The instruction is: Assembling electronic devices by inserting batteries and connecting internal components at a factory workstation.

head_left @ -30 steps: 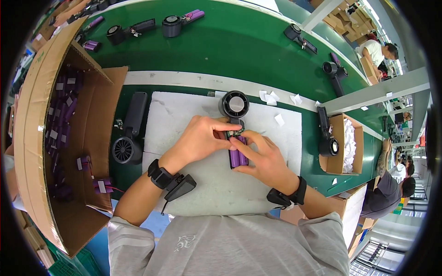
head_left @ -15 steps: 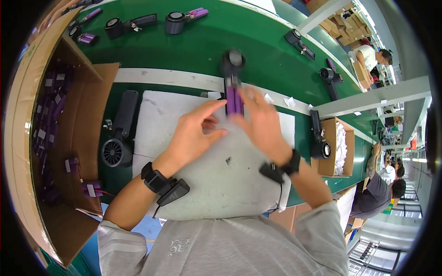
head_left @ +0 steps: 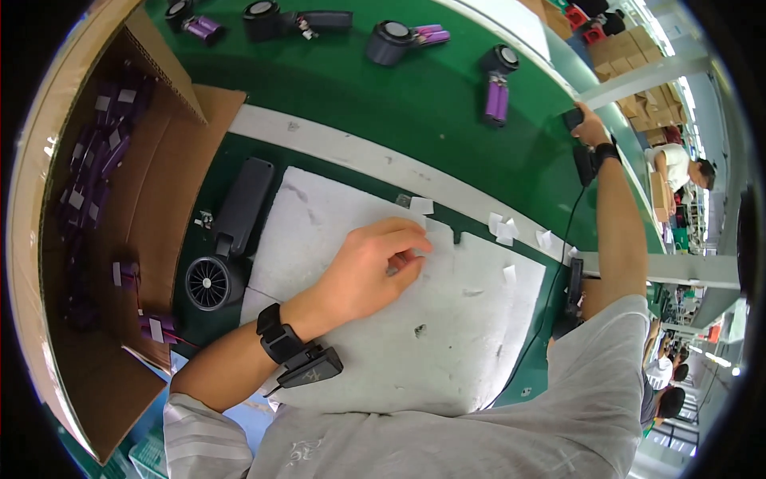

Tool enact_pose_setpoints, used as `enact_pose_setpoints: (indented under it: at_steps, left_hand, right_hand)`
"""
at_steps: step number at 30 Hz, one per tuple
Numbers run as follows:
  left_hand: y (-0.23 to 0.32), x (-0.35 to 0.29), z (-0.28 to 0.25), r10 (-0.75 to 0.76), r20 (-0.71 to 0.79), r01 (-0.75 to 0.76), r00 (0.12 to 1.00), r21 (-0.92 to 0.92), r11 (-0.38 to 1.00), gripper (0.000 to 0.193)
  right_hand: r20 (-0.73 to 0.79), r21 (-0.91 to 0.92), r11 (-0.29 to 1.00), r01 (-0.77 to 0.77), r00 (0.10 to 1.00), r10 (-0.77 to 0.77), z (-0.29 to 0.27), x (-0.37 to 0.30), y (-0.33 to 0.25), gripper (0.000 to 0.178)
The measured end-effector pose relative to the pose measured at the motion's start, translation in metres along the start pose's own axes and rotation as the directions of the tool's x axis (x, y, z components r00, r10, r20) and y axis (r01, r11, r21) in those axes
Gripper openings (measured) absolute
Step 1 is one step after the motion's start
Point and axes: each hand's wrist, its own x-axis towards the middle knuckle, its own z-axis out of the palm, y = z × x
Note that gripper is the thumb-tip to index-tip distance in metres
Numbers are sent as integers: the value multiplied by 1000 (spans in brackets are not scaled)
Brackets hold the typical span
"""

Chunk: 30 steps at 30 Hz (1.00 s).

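Observation:
My left hand (head_left: 371,267) hovers over the white foam pad (head_left: 455,343); its fingers are loosely curled, thumb and fingertips a little apart, with nothing visible in them. At the far right, my right arm stretches out over the green belt surface (head_left: 447,136). There my right hand (head_left: 592,130) grips a dark handheld fan (head_left: 573,119), mostly hidden beneath the fingers. A fan unit with two purple battery cells (head_left: 497,92) lies further left on the green surface. Beside the pad's left edge rests a dark grey fan (head_left: 209,281) with its round grille facing up.
An open cardboard box (head_left: 187,152) of purple battery packs (head_left: 96,168) stands left. More fan units (head_left: 391,44) line the far side. White paper scraps (head_left: 504,230) lie by the white rail (head_left: 343,140). A white post (head_left: 694,270) stands right, with co-workers beyond.
Both hands have left the fan with purple cells, which now lies farther off on the green surface. My right hand has swung far right onto another fan. The view has turned.

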Motion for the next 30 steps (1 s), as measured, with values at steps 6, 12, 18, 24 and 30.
enact_pose_setpoints:
  at_steps: [6, 12, 18, 24, 30]
  left_hand:
    - [-4, 5, 1, 49, 3, -49, 999, 21, 999, 18]
    - [-8, -3, 6, 131, -48, -130, 990, 32, 991, 17]
    - [8, -10, 2, 206, 265, -214, 942, 2, 977, 30]
    - [-5, -11, 11, 273, 371, -330, 888, 99, 939, 25]
    - [-20, -9, 18, 521, 233, -547, 821, 57, 835, 21]
  right_hand:
    - [-89, -218, 962, -164, 985, 148, -38, -12, -49, 52]
    - [174, 364, 923, 121, 965, -196, -169, -104, -233, 47]
    - [543, 302, 948, 101, 800, -257, -188, -229, -375, 42]
    - [127, 152, 797, 584, 789, -602, -196, -251, -429, 34]
    - [27, 633, 214, 744, 255, -967, -198, -269, -576, 22]
